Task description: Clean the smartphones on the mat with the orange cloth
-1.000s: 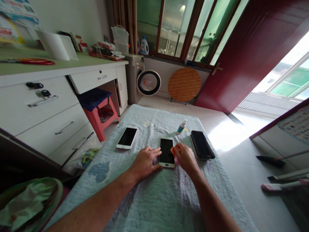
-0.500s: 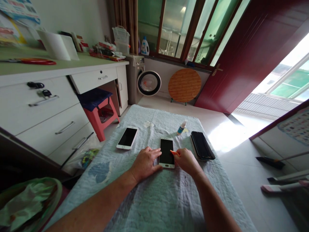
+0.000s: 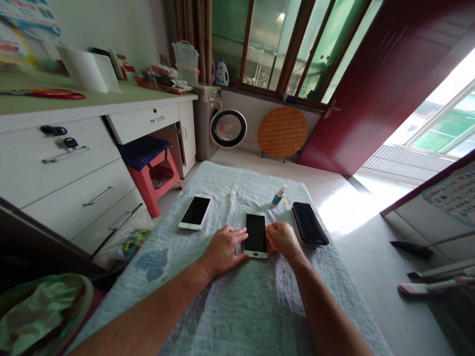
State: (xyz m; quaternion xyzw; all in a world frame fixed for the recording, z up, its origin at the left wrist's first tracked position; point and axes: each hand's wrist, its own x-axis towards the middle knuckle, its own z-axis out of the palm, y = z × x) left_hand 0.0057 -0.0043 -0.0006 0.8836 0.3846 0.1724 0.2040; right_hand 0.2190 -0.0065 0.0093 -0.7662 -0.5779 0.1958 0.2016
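A white phone with a dark screen (image 3: 256, 233) lies on the cloth-covered table (image 3: 230, 306). My left hand (image 3: 224, 251) rests with spread fingers against its left edge and lower corner. At the right edge my right hand (image 3: 284, 241) is closed on an orange cloth (image 3: 272, 243), mostly covered by the fingers. Another white phone (image 3: 196, 212) lies to the left. A small spray bottle (image 3: 278, 197) stands behind my right hand, and a black phone (image 3: 310, 223) lies to the right on top of something flat.
A pink stool (image 3: 152, 183) and white drawers (image 3: 77, 183) flank the table on the left. A bin (image 3: 87, 296) is at the lower left. Brooms (image 3: 411, 248) lie on the right, past the table edge.
My right hand has shifted slightly; the orange cloth that pointed over the screen now sits at the phone's right edge. My left hand has stayed in place.
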